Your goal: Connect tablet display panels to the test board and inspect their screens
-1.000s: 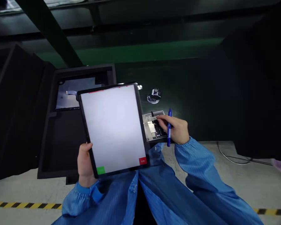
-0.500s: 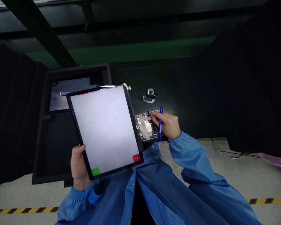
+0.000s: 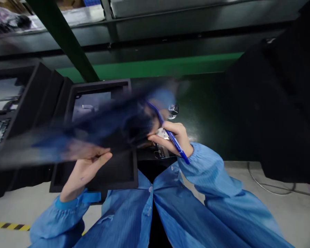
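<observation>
A dark, glossy tablet panel (image 3: 113,120) is smeared by motion and tilted, with reflections across its surface. Its lower left edge is pinched between thumb and fingers of my left hand (image 3: 85,170). At its right edge, the fingers of my right hand (image 3: 177,137) are closed on the panel, and a blue pen (image 3: 173,140) lies across that same hand. Partly hidden behind the right hand is a circuit board assembly (image 3: 161,151). A small metal object (image 3: 173,111) stands on the dark green table beyond the panel.
A black foam tray (image 3: 130,168) lies under the panel on the left, with a flat device part in its upper compartment. Further left, another black tray (image 3: 28,89) holds parts. A green post (image 3: 64,41) rises at the back left.
The panel has turned from its lit white screen to a dark, reflecting view. My right hand has left the circuit board and taken hold of the panel's edge. The view has shifted slightly.
</observation>
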Action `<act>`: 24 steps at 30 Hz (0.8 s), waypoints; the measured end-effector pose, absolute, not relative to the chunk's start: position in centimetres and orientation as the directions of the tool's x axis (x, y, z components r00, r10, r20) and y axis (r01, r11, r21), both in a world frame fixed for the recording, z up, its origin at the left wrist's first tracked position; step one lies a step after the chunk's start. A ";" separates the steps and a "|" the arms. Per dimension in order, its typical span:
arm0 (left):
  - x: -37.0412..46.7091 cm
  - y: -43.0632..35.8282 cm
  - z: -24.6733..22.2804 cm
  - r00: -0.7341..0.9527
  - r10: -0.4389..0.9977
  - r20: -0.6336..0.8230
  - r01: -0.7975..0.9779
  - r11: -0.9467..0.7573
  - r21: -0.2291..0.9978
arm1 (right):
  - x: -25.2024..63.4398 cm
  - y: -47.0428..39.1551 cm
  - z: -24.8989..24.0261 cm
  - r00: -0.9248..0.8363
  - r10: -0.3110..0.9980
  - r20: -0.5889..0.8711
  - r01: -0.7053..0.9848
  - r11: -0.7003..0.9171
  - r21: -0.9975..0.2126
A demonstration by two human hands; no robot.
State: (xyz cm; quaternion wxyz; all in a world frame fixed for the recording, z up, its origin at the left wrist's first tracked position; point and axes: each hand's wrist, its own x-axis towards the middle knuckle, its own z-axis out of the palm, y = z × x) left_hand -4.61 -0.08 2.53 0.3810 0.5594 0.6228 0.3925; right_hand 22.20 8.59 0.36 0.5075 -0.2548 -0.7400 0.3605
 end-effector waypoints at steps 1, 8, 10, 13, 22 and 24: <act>-5.1 0.4 3.1 0.063 0.997 0.040 0.487 -0.066 0.871 | 22.3 9.1 0.3 -0.366 0.656 0.660 0.009 0.712 -0.702; -6.4 0.5 4.8 0.561 0.744 0.363 0.740 -0.648 0.183 | 23.0 12.5 -1.4 -0.346 0.137 0.928 0.207 0.976 -0.067; -6.6 0.6 4.8 0.674 0.649 0.352 0.674 -0.736 0.064 | 22.5 13.8 -1.8 -0.243 0.385 0.891 0.249 0.912 -0.326; -6.9 1.6 4.4 0.771 0.562 0.298 0.579 -0.814 0.037 | 21.7 15.5 -2.5 -0.229 0.740 0.632 0.121 0.666 -0.736; -8.8 5.8 -1.2 0.601 0.752 0.270 0.721 -0.656 0.224 | 25.3 16.6 -2.3 -0.462 0.866 0.188 -0.153 0.131 -0.979; -9.4 6.2 -2.0 0.589 0.770 0.243 0.732 -0.637 0.244 | 25.9 16.2 -1.5 -0.551 0.819 0.158 -0.190 0.061 -0.980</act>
